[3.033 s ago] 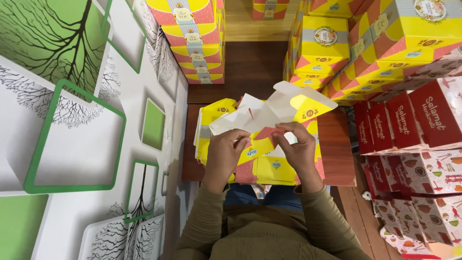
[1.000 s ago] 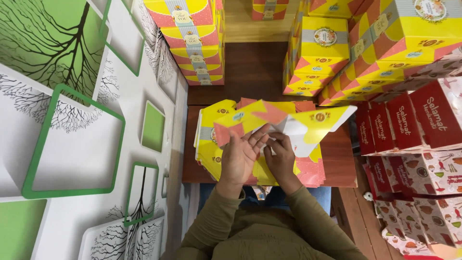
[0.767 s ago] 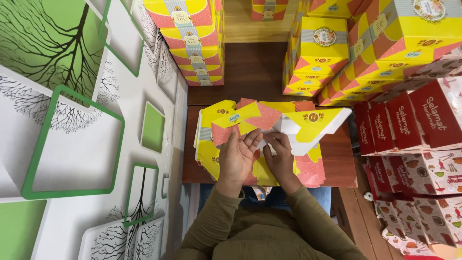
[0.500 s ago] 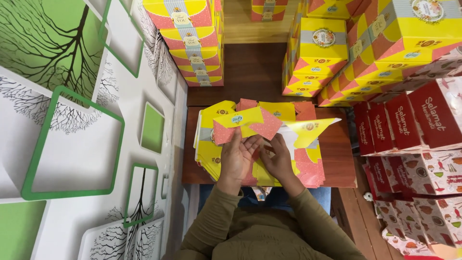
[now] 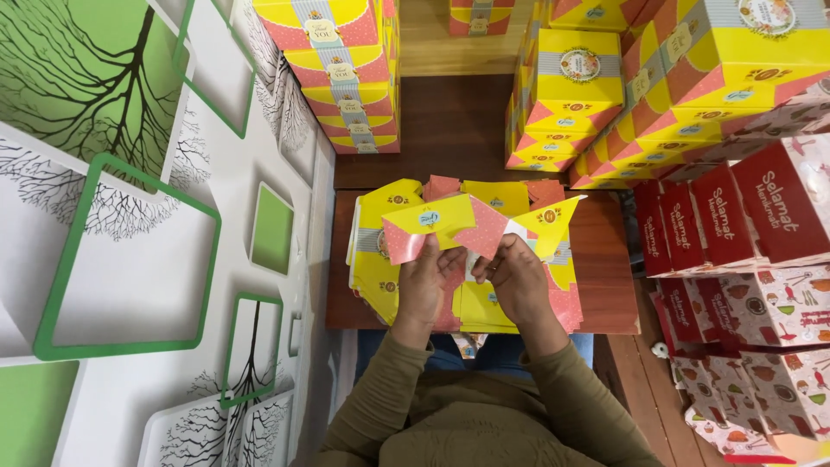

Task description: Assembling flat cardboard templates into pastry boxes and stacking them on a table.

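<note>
L hand & R hand both grip yellow-pink cardboard box blank, half-folded, above stack of flat yellow box blanks on brown wooden table.

small wooden table | on it – stack of flat yellow-and-pink box blanks

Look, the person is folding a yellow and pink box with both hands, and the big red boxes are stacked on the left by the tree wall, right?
Not quite. In the head view both hands, left hand and right hand, do hold the yellow and pink box, but the red boxes are stacked on the right. The tree wall is on the left.
</note>
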